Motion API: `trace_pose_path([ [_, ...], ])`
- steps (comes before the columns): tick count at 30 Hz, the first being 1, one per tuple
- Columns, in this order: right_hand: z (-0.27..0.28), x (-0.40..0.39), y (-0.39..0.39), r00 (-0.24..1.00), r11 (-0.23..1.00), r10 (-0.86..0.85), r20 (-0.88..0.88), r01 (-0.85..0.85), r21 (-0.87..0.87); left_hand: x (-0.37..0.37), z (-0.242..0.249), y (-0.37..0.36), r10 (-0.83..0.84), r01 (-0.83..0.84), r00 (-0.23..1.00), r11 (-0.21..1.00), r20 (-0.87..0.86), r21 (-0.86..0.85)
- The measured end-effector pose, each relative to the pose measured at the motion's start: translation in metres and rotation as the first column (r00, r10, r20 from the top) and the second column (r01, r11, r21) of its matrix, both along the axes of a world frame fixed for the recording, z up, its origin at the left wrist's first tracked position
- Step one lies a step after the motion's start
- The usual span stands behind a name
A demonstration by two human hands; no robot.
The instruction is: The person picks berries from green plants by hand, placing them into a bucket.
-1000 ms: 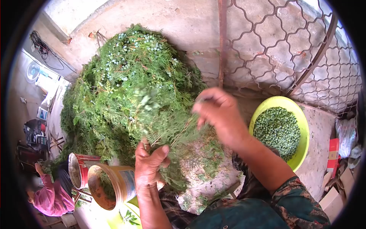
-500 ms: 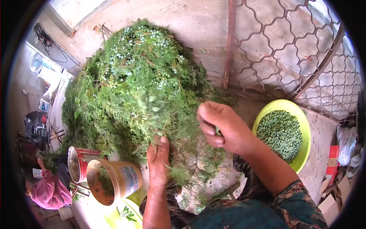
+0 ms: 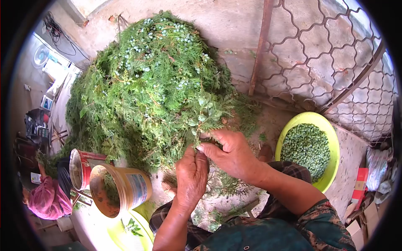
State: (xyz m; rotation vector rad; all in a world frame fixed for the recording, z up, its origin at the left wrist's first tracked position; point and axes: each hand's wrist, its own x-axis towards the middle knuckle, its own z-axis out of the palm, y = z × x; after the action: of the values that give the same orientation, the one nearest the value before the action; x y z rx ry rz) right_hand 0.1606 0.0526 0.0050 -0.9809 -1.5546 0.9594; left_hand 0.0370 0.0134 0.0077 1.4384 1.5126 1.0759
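My left hand point(image 3: 191, 172) pinches the stem of a green conifer sprig point(image 3: 206, 113) that points upward, with pale blue-green berries among its leaves. Right beside it, my right hand point(image 3: 232, 151) has its thumb and fingers closed on the lower part of the same sprig; the fingertips meet close to those of the left. Beyond both hands rises a large heap of cut conifer branches point(image 3: 134, 98), dotted with berries near its top. To the right, a yellow-green basin point(image 3: 335, 144) holds many loose green berries point(image 3: 305, 146).
A tan bucket point(image 3: 125, 188) and a red-and-white bucket point(image 3: 86, 169) lean at the left. Below them is another yellow-green basin point(image 3: 144, 236) with some leaves. A wire mesh panel point(image 3: 312, 54) stands at right. A person in pink point(image 3: 50, 198) sits at far left.
My right hand has come left and closed on the sprig near my left hand. The sprig, blurred before, is now steadier and further right. The view has shifted slightly.
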Motion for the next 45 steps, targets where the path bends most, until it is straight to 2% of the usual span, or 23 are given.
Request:
trace_pose_path([
  [3, 0.0, 0.004, 0.002, 0.995, 0.997, 0.08, 0.055, -0.079, -0.015, -0.004, -0.009, 0.001, -0.039, 0.037, 0.993, 0.999, 0.113, 0.017],
  [5, 0.001, 0.007, 0.001, 0.913, 0.853, 0.176, -0.369, -0.328, -0.405, -0.007, -0.012, 0.006, -0.078, 0.07, 0.995, 0.989, 0.059, 0.13],
  [6, 0.005, 0.009, -0.001, 0.914, 0.854, 0.178, -0.366, -0.328, -0.403, -0.007, -0.013, 0.008, -0.108, 0.104, 0.994, 0.966, 0.003, 0.237],
  [7, 0.011, 0.01, -0.002, 0.787, 0.725, 0.086, -0.611, -0.47, -0.504, -0.007, -0.009, 0.007, -0.105, 0.1, 0.994, 0.965, 0.007, 0.241],
  [8, 0.015, 0.012, -0.003, 0.614, 0.571, -0.064, -0.787, -0.624, -0.533, -0.007, -0.001, 0.004, -0.049, 0.041, 0.993, 0.996, 0.109, 0.074],
  [9, 0.015, 0.015, 0.0, 0.618, 0.568, -0.057, -0.784, -0.626, -0.534, -0.007, 0.003, 0.002, 0.025, -0.004, 0.979, 0.995, 0.2, -0.101],
  [11, 0.017, 0.026, 0.011, 0.691, 0.755, -0.112, -0.714, -0.408, -0.514, -0.012, -0.003, 0.004, 0.097, -0.083, 0.975, 0.993, 0.2, -0.079],
  [12, 0.018, 0.033, 0.016, 0.692, 0.754, -0.103, -0.714, -0.413, -0.51, -0.014, -0.005, 0.005, 0.129, -0.12, 0.971, 0.991, 0.202, -0.054],
  [14, 0.021, 0.047, 0.025, 0.422, 0.69, -0.192, -0.886, -0.584, -0.428, -0.018, -0.003, 0.005, 0.141, -0.141, 0.964, 0.99, 0.228, -0.018],
  [17, 0.025, 0.053, 0.03, 0.402, 0.64, -0.194, -0.895, -0.639, -0.426, -0.024, 0.002, 0.006, 0.094, -0.081, 0.989, 0.99, 0.111, -0.119],
  [19, 0.018, 0.054, 0.031, 0.399, 0.639, -0.164, -0.902, -0.654, -0.405, -0.023, -0.01, 0.007, 0.089, -0.087, 0.987, 0.996, 0.131, -0.024],
  [21, 0.015, 0.055, 0.03, 0.424, 0.618, -0.14, -0.895, -0.669, -0.413, -0.023, -0.014, 0.009, 0.115, -0.043, 0.979, 0.924, -0.169, 0.38],
  [22, 0.016, 0.055, 0.03, 0.485, 0.621, -0.112, -0.867, -0.647, -0.442, -0.023, -0.012, 0.008, 0.116, -0.044, 0.979, 0.924, -0.168, 0.38],
  [23, 0.018, 0.054, 0.029, 0.485, 0.621, -0.112, -0.867, -0.647, -0.442, -0.021, -0.006, 0.008, 0.049, -0.032, 0.996, 0.977, -0.077, 0.209],
  [24, 0.023, 0.051, 0.028, 0.607, 0.648, -0.133, -0.783, -0.545, -0.532, -0.02, -0.002, 0.008, -0.001, 0.0, 1.0, 0.999, 0.025, 0.035],
  [25, 0.027, 0.048, 0.027, 0.714, 0.671, -0.158, -0.682, -0.429, -0.605, -0.018, -0.001, 0.007, -0.001, 0.0, 1.0, 0.999, 0.025, 0.035],
  [28, 0.037, 0.041, 0.026, 0.787, 0.733, -0.167, -0.594, -0.304, -0.608, -0.016, -0.001, 0.008, -0.005, 0.002, 1.0, 0.974, 0.015, 0.226],
  [32, 0.033, 0.051, 0.024, 0.715, 0.774, -0.091, -0.693, -0.387, -0.501, -0.019, -0.004, 0.007, -0.025, 0.037, 0.999, 0.955, -0.042, 0.293],
  [35, 0.035, 0.053, 0.026, 0.862, 0.891, 0.027, -0.505, -0.25, -0.378, -0.018, 0.0, 0.007, -0.06, 0.093, 0.989, 0.965, -0.138, 0.246],
  [37, 0.028, 0.049, 0.029, 0.994, 0.979, 0.09, 0.066, -0.101, 0.18, -0.02, -0.007, 0.007, -0.06, 0.11, 0.983, 0.949, -0.174, 0.295],
  [39, 0.027, 0.049, 0.025, 0.976, 0.978, 0.176, 0.125, -0.187, 0.088, -0.019, -0.006, 0.008, -0.07, 0.139, 0.969, 0.947, -0.236, 0.29],
  [41, 0.018, 0.045, 0.023, 0.896, 0.983, 0.146, 0.42, -0.177, 0.037, -0.017, 0.0, 0.007, -0.059, 0.129, 0.967, 0.953, -0.249, 0.273],
  [45, 0.011, 0.042, 0.025, 0.881, 0.948, 0.232, 0.413, -0.3, 0.108, -0.017, -0.002, 0.006, -0.016, 0.123, 0.944, 0.944, -0.33, 0.305],
])
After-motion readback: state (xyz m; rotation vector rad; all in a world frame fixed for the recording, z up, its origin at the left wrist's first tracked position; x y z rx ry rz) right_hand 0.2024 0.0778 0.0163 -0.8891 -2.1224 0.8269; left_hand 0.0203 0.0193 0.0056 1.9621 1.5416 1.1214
